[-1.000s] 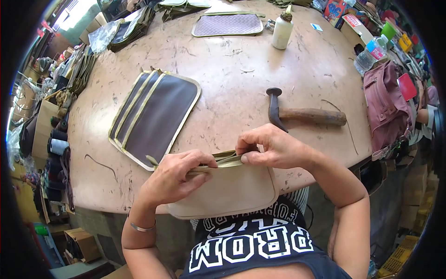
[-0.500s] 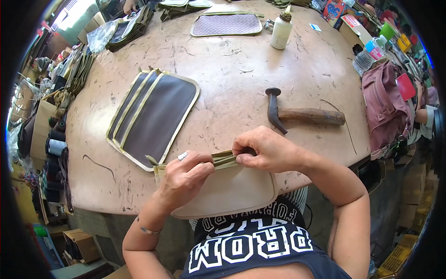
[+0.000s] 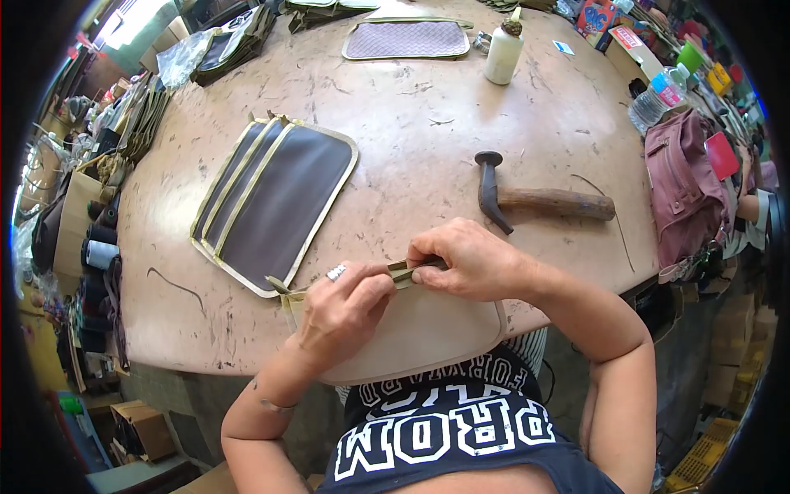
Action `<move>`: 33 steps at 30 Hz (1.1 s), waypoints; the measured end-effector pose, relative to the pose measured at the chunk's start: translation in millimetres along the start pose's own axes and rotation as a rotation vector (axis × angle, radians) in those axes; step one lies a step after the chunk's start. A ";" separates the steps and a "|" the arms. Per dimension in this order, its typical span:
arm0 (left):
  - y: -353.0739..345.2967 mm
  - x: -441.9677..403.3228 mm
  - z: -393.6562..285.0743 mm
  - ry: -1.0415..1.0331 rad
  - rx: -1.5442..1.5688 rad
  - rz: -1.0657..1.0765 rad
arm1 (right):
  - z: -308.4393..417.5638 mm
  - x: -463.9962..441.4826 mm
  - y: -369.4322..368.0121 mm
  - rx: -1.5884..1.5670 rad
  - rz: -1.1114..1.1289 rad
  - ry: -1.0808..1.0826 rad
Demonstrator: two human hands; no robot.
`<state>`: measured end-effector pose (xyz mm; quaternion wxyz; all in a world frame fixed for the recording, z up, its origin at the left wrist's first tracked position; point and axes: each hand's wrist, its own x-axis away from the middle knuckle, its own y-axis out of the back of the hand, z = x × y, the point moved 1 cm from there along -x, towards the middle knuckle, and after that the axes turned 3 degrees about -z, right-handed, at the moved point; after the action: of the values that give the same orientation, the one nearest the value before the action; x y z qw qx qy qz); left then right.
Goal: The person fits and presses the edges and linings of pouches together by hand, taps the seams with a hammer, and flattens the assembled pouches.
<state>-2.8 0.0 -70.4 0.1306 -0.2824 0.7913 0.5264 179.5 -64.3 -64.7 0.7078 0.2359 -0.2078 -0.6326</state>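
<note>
A pale beige bag panel (image 3: 420, 333) with rounded corners lies over the table's near edge, against my body. Along its top runs an olive-green edging strip (image 3: 401, 272), pinched in both hands. My left hand (image 3: 347, 309), with a ring on one finger, closes on this edge left of the middle. Close to its right, my right hand (image 3: 465, 259) pinches the same edge between thumb and fingers. Beyond my left hand lies a dark brown pocketed panel (image 3: 284, 193) with yellowish trim. A hammer (image 3: 543, 200) with a wooden handle rests past my right hand.
A white glue bottle (image 3: 504, 56) and a quilted panel (image 3: 407, 39) are at the table's far side. A pink backpack (image 3: 683, 185) and a water bottle (image 3: 658, 95) stand at the right edge. Thread spools (image 3: 100, 253) line the left edge.
My left hand has shifted slightly right along the edge, closer to my right hand. The beige panel has moved a little right. My right hand stays nearly in place, still pinching.
</note>
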 end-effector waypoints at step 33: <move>10.9 6.0 0.5 -0.022 -0.027 -0.006 | 7.2 -20.6 -9.1 0.010 0.143 0.022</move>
<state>-14.1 1.7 -65.3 0.1372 -0.2806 0.7817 0.5398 165.6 -45.1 -64.2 0.7522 0.2309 -0.2193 -0.5769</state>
